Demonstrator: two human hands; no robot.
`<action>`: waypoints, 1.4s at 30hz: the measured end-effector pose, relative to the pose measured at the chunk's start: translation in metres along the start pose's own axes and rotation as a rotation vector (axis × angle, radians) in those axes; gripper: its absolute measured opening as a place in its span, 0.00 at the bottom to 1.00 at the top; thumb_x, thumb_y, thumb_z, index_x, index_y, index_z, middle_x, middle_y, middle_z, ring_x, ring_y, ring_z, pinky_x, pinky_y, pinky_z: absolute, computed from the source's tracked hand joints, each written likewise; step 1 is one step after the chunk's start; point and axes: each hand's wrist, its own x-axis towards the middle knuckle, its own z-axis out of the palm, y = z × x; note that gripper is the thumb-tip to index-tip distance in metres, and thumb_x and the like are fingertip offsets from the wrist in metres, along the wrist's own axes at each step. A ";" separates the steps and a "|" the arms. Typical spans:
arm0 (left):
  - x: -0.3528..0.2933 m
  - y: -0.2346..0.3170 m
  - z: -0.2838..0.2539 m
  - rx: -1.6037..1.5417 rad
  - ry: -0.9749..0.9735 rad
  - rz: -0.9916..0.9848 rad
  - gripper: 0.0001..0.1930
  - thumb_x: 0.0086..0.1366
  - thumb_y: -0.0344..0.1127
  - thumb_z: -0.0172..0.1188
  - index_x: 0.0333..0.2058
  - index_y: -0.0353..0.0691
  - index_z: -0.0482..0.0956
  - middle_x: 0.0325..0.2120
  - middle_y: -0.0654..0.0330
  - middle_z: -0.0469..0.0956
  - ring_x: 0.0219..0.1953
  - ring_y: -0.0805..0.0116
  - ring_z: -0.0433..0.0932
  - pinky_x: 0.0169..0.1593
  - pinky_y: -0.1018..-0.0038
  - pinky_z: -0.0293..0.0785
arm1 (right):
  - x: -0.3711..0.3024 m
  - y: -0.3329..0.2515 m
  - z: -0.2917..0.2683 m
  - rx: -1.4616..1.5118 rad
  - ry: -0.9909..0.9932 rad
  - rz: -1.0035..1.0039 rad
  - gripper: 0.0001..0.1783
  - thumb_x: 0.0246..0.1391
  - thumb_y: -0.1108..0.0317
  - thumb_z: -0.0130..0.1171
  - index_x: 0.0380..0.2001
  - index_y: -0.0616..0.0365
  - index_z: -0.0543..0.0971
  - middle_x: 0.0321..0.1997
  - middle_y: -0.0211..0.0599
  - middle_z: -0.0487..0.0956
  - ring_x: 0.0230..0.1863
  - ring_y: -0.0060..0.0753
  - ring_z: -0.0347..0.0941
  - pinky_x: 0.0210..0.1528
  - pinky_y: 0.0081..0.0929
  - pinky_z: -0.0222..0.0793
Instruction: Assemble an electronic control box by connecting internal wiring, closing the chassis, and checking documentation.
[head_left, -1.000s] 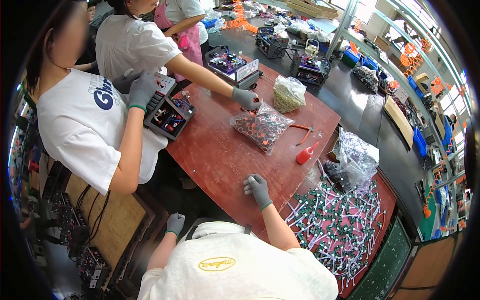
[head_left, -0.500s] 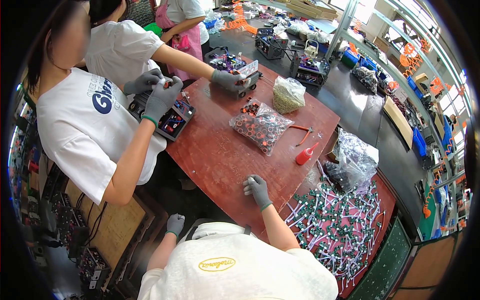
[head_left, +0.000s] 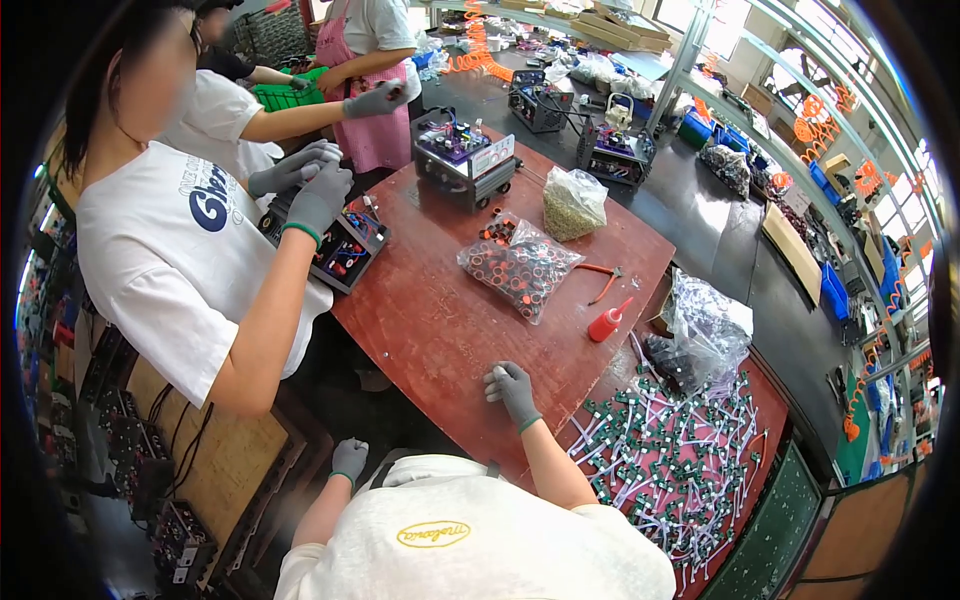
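Observation:
My left hand [head_left: 350,458], in a grey glove, hangs low beside the red table [head_left: 430,330] with its fingers curled closed. Nothing shows in it. My right hand [head_left: 513,393], gloved alike, rests at the table's near edge, its fingers folded in and nothing visible between them. Nearest to it is a red squeeze bottle [head_left: 604,324] with a pointed nozzle. Farther off lie a clear bag of black and orange rings [head_left: 520,268] and orange-handled pliers [head_left: 608,284]. Right of my arm, small green circuit boards with white leads [head_left: 660,450] are heaped.
To the left, a co-worker's gloved hands [head_left: 318,195] work over an open electronic unit [head_left: 350,245]. Another unit [head_left: 465,160] stands at the table's far corner, near a bag of greenish bits [head_left: 575,203]. A crumpled clear bag [head_left: 705,325] lies at the right.
Another co-worker's gloved hand has left the unit at the far corner and drawn back left. That unit now stands nearer and turned. My hands have barely moved.

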 end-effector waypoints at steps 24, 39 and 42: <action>0.032 -0.055 0.026 -0.130 -0.056 0.053 0.14 0.56 0.40 0.56 0.25 0.31 0.77 0.22 0.46 0.76 0.28 0.52 0.77 0.35 0.63 0.70 | 0.006 0.013 -0.003 0.017 0.016 -0.006 0.13 0.61 0.63 0.46 0.43 0.60 0.71 0.30 0.34 0.75 0.21 0.22 0.71 0.21 0.20 0.71; 0.033 -0.019 0.008 -0.070 -0.153 0.036 0.11 0.57 0.36 0.57 0.29 0.31 0.78 0.23 0.55 0.78 0.27 0.68 0.72 0.35 0.69 0.68 | 0.031 -0.004 -0.007 -0.744 0.286 -0.516 0.07 0.53 0.68 0.49 0.34 0.58 0.74 0.30 0.41 0.76 0.31 0.40 0.74 0.33 0.36 0.71; 0.010 0.005 -0.002 -0.128 -0.119 0.036 0.13 0.59 0.39 0.55 0.28 0.33 0.77 0.16 0.58 0.72 0.21 0.72 0.69 0.27 0.71 0.65 | 0.056 -0.025 -0.001 -1.012 0.260 -0.739 0.11 0.48 0.69 0.51 0.37 0.57 0.74 0.35 0.44 0.75 0.40 0.48 0.71 0.40 0.41 0.69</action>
